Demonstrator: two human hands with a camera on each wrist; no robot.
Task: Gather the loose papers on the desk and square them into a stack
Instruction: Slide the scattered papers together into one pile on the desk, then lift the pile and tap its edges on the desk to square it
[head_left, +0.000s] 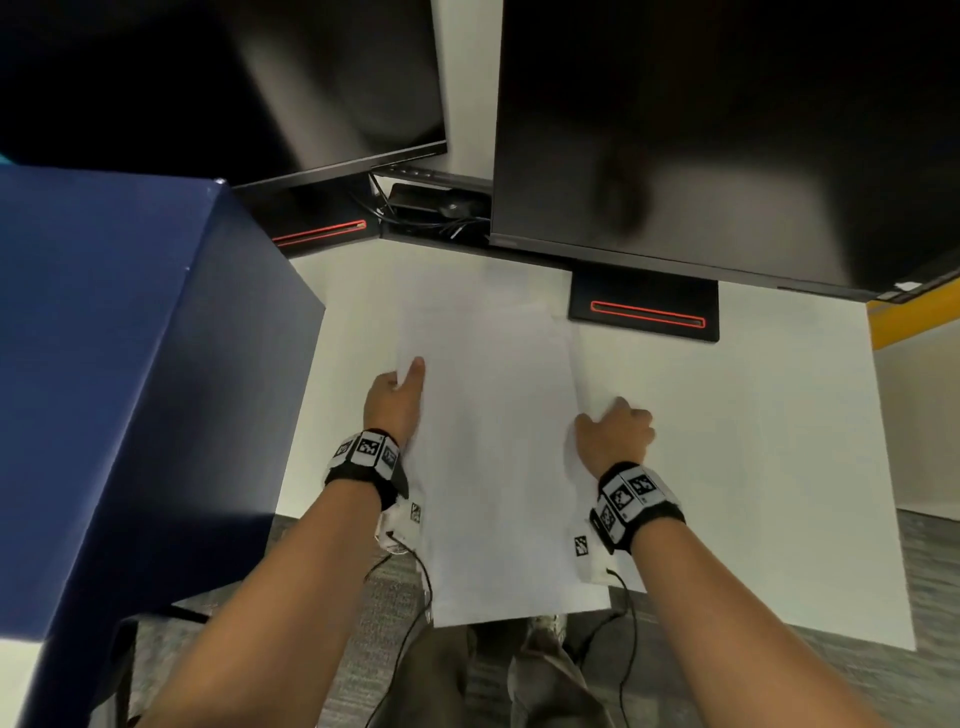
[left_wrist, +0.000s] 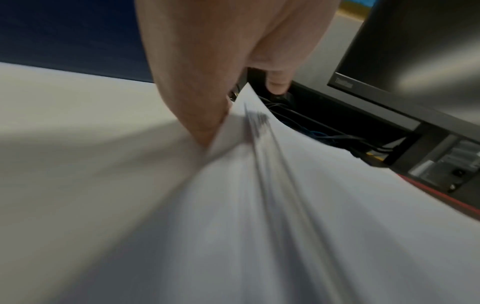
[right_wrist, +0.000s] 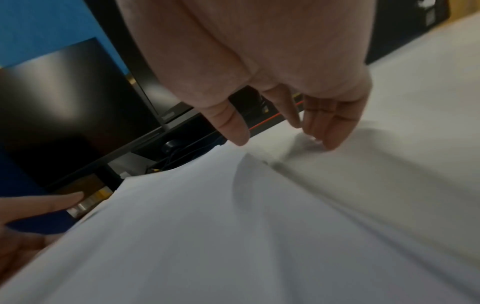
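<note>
A stack of white papers (head_left: 493, 441) lies lengthwise in the middle of the white desk (head_left: 753, 441), with its near end hanging over the desk's front edge. My left hand (head_left: 402, 382) grips the stack's left edge, thumb (left_wrist: 197, 115) on top and fingers underneath. The sheets (left_wrist: 259, 226) bow up at that grip. My right hand (head_left: 615, 418) is at the stack's right edge. Its fingertips (right_wrist: 324, 133) point down and touch the surface beside the papers (right_wrist: 207, 226), while its thumb (right_wrist: 233, 127) hovers over the top sheet. A lower sheet's edge (head_left: 584, 364) sticks out on the right.
A tall dark blue box (head_left: 130, 364) stands close on the left. Two dark monitors (head_left: 234, 78) (head_left: 727, 130) loom at the back. A black stand base with a red stripe (head_left: 644, 312) sits just beyond the papers. Cables (head_left: 436, 213) lie between the monitors.
</note>
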